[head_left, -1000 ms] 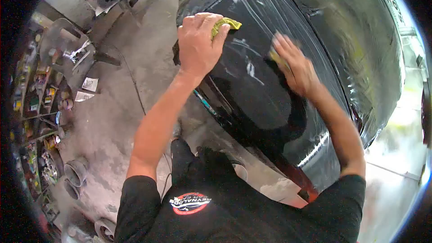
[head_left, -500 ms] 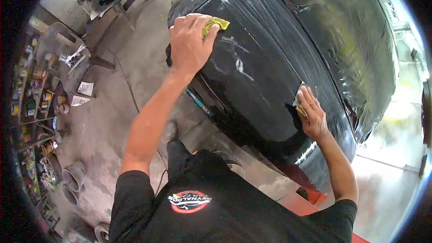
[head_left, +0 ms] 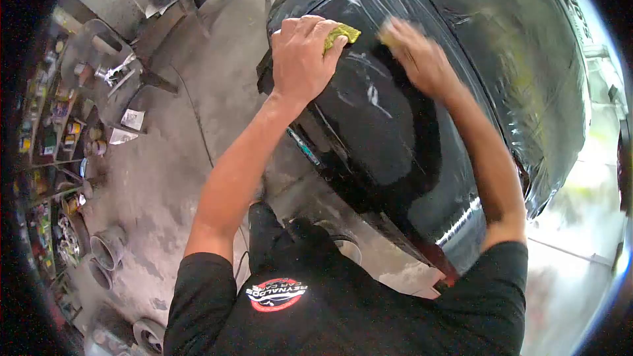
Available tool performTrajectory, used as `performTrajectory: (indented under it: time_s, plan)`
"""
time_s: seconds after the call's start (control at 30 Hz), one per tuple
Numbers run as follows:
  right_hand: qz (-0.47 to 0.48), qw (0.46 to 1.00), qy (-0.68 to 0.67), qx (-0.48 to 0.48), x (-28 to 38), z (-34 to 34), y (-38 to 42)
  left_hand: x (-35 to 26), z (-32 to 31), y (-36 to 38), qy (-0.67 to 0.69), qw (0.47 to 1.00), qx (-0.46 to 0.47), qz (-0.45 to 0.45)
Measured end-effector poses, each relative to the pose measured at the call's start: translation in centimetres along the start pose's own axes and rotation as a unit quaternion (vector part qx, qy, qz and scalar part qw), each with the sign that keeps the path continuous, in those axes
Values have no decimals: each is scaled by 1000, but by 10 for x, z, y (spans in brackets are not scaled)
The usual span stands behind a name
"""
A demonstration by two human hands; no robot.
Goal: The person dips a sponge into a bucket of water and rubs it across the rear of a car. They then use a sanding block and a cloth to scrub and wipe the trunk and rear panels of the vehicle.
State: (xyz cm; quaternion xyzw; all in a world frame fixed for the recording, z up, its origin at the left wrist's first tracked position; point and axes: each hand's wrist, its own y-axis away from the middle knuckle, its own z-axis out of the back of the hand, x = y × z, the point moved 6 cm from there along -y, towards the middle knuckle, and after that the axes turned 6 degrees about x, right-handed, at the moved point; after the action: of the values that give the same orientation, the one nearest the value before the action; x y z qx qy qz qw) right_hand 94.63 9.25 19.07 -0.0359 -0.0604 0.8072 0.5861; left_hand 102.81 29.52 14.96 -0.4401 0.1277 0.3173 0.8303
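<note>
A glossy black car panel (head_left: 376,151) lies in front of me, with whitish streaks near its top and a small white smear near its middle. At its left edge, my left hand (head_left: 304,59) is closed on a yellow-green cloth (head_left: 344,34) that sticks out beside the thumb. Farther right, my right hand (head_left: 419,59) is over the upper part of the panel, blurred by motion. Something yellowish shows at its fingertips, too smeared to make out.
Plastic sheeting (head_left: 521,59) covers the car at the right. Shelves (head_left: 56,125) with jars and cans line the left. A chair (head_left: 109,53) stands near them, buckets (head_left: 107,250) below. A cable runs across the floor.
My right hand has swept up and left across the panel from its lower right part. Many of the streaks there are gone. My left hand still holds the cloth near the left edge.
</note>
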Motion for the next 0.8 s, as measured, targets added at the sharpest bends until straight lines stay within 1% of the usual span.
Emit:
performTrajectory:
  time_s: [0.03,0.07,0.1,0.13,0.17,0.23,0.27,0.3,0.33,0.43,0.47,0.53,0.57,0.63,0.7,0.77,0.8]
  plan:
    - [-57,997,-31,42,6,7,41,-1,0,-1,-1,1000,-1,0]
    - [-108,990,-71,61,8,10,83,-1,0,-1,-3,1000,-3,3]
    - [-122,987,-75,73,12,9,116,-1,0,-1,-6,1000,-2,7]
    - [-135,984,-79,83,13,10,126,-2,1,-3,-2,1000,0,12]
    - [-126,987,-69,72,7,8,120,-3,2,-3,2,1000,5,16]
    - [-108,992,-54,47,-3,2,80,-3,2,-5,8,1000,12,17]
    - [-83,995,-47,27,-18,-6,45,-2,2,-5,10,1000,12,16]
    - [-59,998,-9,27,-23,-8,0,-2,2,-4,13,1000,14,15]
    - [-24,999,-11,-18,-43,-20,-39,-1,4,-5,12,1000,12,14]
    - [-57,997,40,23,-72,-36,-127,0,4,-5,27,1000,13,7]
    - [-78,994,63,44,-73,-42,-132,-2,3,0,22,1000,16,12]
    - [-62,989,106,83,-53,-49,-109,-3,3,-4,15,1000,16,4]
    - [-61,984,133,99,-48,-45,-87,-1,1,-5,4,1000,13,-5]
    - [-129,992,0,1,-10,-22,17,-1,-1,-3,-3,1000,17,-17]
    - [-229,972,-25,36,28,6,147,-3,-1,-5,3,999,27,-29]
    - [-388,919,-42,59,56,27,284,-5,0,-3,-3,999,30,-34]
    - [-414,909,-29,44,65,28,356,-8,3,-5,-15,999,24,-37]
